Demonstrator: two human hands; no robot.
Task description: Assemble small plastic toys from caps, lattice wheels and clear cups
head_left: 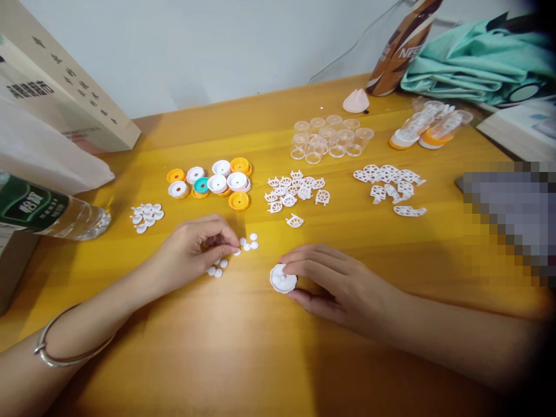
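Observation:
My left hand (197,246) is closed in a pinch, thumb and forefinger on a small white gear (237,252). Loose white gears (251,245) lie just beyond its fingertips, with more gears (218,269) below the hand. On the right, the fingers and thumb of my right hand (343,284) grip a white round cap (280,284) by its edge, close to the tabletop. The cap's hollow side faces up and shows a toothed inner rim. Inside it sit what look like small white gears, partly covered by my fingers.
Orange, white and teal caps (201,185) stand behind my left hand, near small white parts (147,217). White spoked wheels (295,188), clear cups (328,139) and flat white pieces (388,176) are farther back. Two filled cups (438,133) lie right; a water bottle (52,208) lies left.

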